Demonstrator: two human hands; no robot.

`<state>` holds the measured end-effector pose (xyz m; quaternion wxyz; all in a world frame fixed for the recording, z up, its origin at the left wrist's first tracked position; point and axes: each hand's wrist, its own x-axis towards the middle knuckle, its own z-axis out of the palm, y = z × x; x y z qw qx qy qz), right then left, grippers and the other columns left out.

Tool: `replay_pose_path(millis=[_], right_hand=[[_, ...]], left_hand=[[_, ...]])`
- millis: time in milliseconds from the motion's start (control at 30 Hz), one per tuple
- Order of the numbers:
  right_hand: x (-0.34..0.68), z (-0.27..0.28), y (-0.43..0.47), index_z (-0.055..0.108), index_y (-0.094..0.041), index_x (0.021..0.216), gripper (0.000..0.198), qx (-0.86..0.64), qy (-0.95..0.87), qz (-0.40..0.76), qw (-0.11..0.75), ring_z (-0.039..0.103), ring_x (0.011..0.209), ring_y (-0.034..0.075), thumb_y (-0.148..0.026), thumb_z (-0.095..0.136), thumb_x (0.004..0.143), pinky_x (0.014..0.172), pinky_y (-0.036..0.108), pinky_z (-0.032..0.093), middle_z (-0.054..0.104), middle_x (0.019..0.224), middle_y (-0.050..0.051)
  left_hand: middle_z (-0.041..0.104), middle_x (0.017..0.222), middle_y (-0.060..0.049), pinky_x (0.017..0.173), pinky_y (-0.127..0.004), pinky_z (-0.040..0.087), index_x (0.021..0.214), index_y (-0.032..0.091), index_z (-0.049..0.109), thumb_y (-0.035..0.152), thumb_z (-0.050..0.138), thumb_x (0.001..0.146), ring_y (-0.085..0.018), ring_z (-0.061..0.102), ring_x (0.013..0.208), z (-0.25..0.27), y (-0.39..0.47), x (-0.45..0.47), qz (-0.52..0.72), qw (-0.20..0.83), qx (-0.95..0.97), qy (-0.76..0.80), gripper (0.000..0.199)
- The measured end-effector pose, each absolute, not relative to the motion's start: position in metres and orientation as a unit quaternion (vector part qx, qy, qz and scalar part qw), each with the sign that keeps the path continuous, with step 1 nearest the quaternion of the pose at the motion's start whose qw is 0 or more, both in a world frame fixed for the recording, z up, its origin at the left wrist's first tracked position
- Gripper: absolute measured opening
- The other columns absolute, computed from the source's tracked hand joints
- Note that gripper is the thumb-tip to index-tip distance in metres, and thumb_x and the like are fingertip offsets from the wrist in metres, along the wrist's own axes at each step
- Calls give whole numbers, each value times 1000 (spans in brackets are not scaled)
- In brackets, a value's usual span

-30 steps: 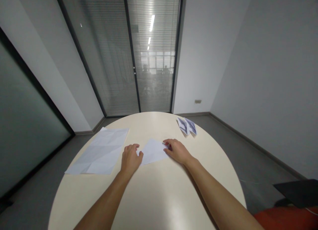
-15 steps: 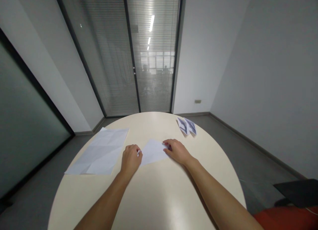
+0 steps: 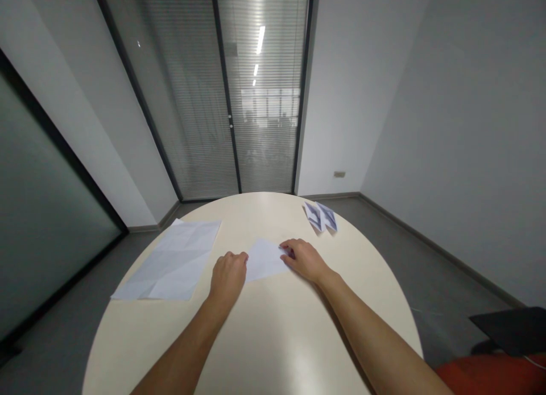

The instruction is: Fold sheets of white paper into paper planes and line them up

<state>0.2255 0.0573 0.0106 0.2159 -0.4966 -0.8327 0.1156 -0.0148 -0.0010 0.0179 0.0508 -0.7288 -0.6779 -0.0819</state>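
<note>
A small piece of white paper (image 3: 265, 262) lies on the round table between my two hands, its left and right edges partly covered by fingers. My left hand (image 3: 229, 273) is closed at the paper's left edge, fingers curled together with the fingertips on it. At the right edge, my right hand (image 3: 303, 260) holds the paper, thumb and fingers bent around its corner. The undersides of both grips are hidden.
A large creased white sheet (image 3: 174, 261) lies on the left of the pale table (image 3: 273, 327). Two folded papers with dark printing (image 3: 321, 217) stand near the far right edge. A red chair (image 3: 490, 378) and a black flat object (image 3: 512, 329) are at lower right.
My left hand has shifted slightly right and turned, its fingers now over the paper's left edge, so less of the paper shows there. My right hand stays in place.
</note>
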Motion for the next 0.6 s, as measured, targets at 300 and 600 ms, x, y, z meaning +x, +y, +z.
replay_pose_path(millis=[300,600], right_hand=[[223,14,56,71,-19,116,28,-498,-833,107,213,65,94,22,-26,66,90,85,31,45,75,107,8],[221,11,57,70,-18,117,27,-515,-829,76,205,63,108,25,-24,60,93,95,33,44,73,115,10]], left_hand=[[74,93,-13,73,-37,50,106,18,66,34,44,101,-29,72,88,31,-16,3,-18,31,-737,-675,28],[67,126,-15,87,-40,51,117,20,65,42,54,97,-30,62,114,21,-15,1,-79,23,-765,-639,31]])
